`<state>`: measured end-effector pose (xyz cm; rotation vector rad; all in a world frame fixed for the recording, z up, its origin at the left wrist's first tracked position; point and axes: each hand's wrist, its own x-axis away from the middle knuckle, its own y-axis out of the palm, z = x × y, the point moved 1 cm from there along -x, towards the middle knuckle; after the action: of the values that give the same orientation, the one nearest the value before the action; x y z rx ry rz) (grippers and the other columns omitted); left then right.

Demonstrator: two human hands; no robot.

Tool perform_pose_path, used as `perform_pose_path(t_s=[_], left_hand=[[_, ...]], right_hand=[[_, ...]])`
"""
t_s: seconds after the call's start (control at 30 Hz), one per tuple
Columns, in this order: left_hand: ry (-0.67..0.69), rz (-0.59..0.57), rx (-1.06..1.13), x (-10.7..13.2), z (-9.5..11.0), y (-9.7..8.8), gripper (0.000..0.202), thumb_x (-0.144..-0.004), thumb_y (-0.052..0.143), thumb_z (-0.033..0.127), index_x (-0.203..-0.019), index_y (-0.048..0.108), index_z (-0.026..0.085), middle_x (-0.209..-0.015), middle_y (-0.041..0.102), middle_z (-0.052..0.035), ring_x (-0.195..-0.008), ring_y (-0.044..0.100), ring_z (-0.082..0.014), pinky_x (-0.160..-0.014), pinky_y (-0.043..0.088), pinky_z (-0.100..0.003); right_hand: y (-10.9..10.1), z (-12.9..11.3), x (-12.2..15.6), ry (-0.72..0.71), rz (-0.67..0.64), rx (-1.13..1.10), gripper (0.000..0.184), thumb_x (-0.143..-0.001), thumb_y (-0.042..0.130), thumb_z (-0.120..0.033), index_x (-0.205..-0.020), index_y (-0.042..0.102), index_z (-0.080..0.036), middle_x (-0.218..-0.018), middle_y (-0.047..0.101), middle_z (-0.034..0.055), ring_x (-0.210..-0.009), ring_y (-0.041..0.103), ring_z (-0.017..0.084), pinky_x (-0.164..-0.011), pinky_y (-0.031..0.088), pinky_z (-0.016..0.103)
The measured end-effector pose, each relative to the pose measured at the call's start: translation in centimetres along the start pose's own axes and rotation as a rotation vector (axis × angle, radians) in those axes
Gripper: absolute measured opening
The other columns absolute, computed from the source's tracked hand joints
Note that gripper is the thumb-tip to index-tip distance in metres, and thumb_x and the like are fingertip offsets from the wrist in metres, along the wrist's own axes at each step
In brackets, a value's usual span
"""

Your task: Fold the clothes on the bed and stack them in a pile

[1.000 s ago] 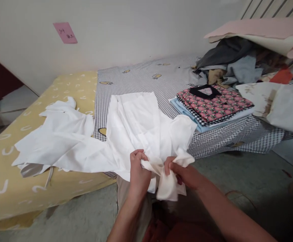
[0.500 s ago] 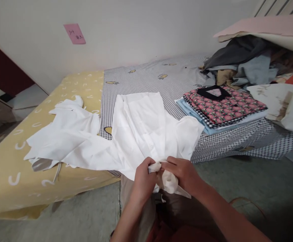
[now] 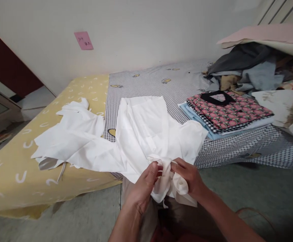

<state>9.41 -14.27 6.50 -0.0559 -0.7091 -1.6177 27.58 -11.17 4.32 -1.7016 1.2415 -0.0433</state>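
A white shirt [image 3: 146, 124] lies spread over the bed's front edge, its near end gathered in front of me. My left hand [image 3: 150, 181] grips the bunched cloth from the left, thumb on top. From the right, my right hand [image 3: 188, 176] has its fingers closed on the same gathered cloth, beside a rolled, knot-like bunch [image 3: 180, 185]. Part of the fabric hangs below both hands, with a short thin strip at its end. To the left, joined to the shirt's side or overlapping it, more white cloth [image 3: 73, 137] lies crumpled.
The bed has a yellow patterned cover [image 3: 7, 171] on the left and a checked sheet [image 3: 146, 79]. Folded clothes, a pink floral shirt [image 3: 232, 111] on top, are stacked on the right. Behind them is a heap of clothes [image 3: 257, 72]. A pink paper [image 3: 83, 40] is on the wall.
The hands have moved slightly apart, and the gathered cloth between them has loosened and shows more. My left hand has turned, its fingers less tightly curled. The view has shifted a little.
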Motion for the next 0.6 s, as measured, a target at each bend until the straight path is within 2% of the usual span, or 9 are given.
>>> perform_pose_path(t_s=[0.1,0.2,0.27,0.33,0.4,0.47,0.53,0.6], left_hand=[[0.006,0.022,0.049,-0.2,0.2,0.2,0.081,-0.073,0.06,0.082,-0.121,0.069,0.017,-0.115,0.073,-0.0144,-0.106,0.065,-0.0272,-0.092,0.045,-0.037],[0.02,0.143,0.114,-0.6,0.4,0.5,0.075,-0.065,0.073,0.077,-0.11,0.072,0.018,-0.099,0.074,-0.0095,-0.093,0.066,-0.023,-0.087,0.047,-0.035],[0.034,0.223,0.173,-0.9,0.4,0.6,0.069,-0.061,0.079,0.073,-0.102,0.073,0.017,-0.088,0.073,-0.0064,-0.082,0.065,-0.0196,-0.08,0.048,-0.033],[0.068,0.296,0.235,-1.1,0.3,0.4,0.068,-0.056,0.083,0.07,-0.098,0.073,0.017,-0.083,0.072,-0.0044,-0.074,0.063,-0.0163,-0.074,0.049,-0.03],[0.106,0.375,0.281,-1.3,0.3,-0.1,0.066,-0.054,0.087,0.065,-0.098,0.074,0.017,-0.083,0.072,-0.0031,-0.071,0.062,-0.0134,-0.072,0.049,-0.027],[0.122,0.463,0.309,-1.4,0.4,-0.8,0.06,-0.058,0.088,0.058,-0.1,0.074,0.018,-0.084,0.073,-0.0029,-0.072,0.062,-0.012,-0.072,0.05,-0.025],[0.107,0.54,0.331,-1.3,0.5,-1.5,0.048,-0.067,0.086,0.05,-0.102,0.074,0.019,-0.084,0.074,-0.0033,-0.073,0.064,-0.0115,-0.071,0.051,-0.023],[0.104,0.62,0.347,-1.1,0.5,-2.3,0.036,-0.075,0.081,0.044,-0.101,0.075,0.019,-0.082,0.074,-0.0034,-0.072,0.064,-0.0108,-0.069,0.051,-0.022]], right_hand=[[0.3,-0.4,-0.1,-0.035,-0.077,-0.011,0.018,-0.1,0.052,-0.031,-0.1,0.068,-0.022,-0.081,0.058,0.002,-0.068,0.057,0.014,-0.059,0.041,0.024],[0.8,-0.3,0.0,-0.01,-0.129,-0.098,0.02,-0.1,0.053,-0.032,-0.104,0.07,-0.024,-0.083,0.06,0.0018,-0.07,0.058,0.013,-0.06,0.043,0.023],[1.0,0.1,0.2,0.051,-0.135,-0.233,0.026,-0.101,0.051,-0.037,-0.11,0.072,-0.025,-0.089,0.061,0.0028,-0.076,0.061,0.014,-0.065,0.047,0.024],[1.1,0.7,0.5,0.145,-0.058,-0.381,0.036,-0.102,0.046,-0.047,-0.114,0.073,-0.026,-0.099,0.062,0.0055,-0.09,0.063,0.018,-0.076,0.052,0.028],[1.0,1.4,0.7,0.26,0.111,-0.523,0.046,-0.102,0.039,-0.055,-0.114,0.073,-0.026,-0.113,0.061,0.0078,-0.103,0.062,0.022,-0.088,0.053,0.034],[0.9,2.1,1.1,0.395,0.298,-0.63,0.051,-0.102,0.034,-0.058,-0.114,0.071,-0.025,-0.123,0.059,0.0086,-0.107,0.062,0.024,-0.095,0.051,0.04],[0.8,2.7,1.7,0.547,0.41,-0.65,0.052,-0.101,0.034,-0.061,-0.108,0.07,-0.023,-0.116,0.062,0.0088,-0.099,0.062,0.024,-0.091,0.051,0.041],[0.6,3.1,2.5,0.704,0.457,-0.57,0.053,-0.098,0.038,-0.065,-0.093,0.068,-0.022,-0.095,0.065,0.0076,-0.087,0.061,0.024,-0.083,0.051,0.04]])
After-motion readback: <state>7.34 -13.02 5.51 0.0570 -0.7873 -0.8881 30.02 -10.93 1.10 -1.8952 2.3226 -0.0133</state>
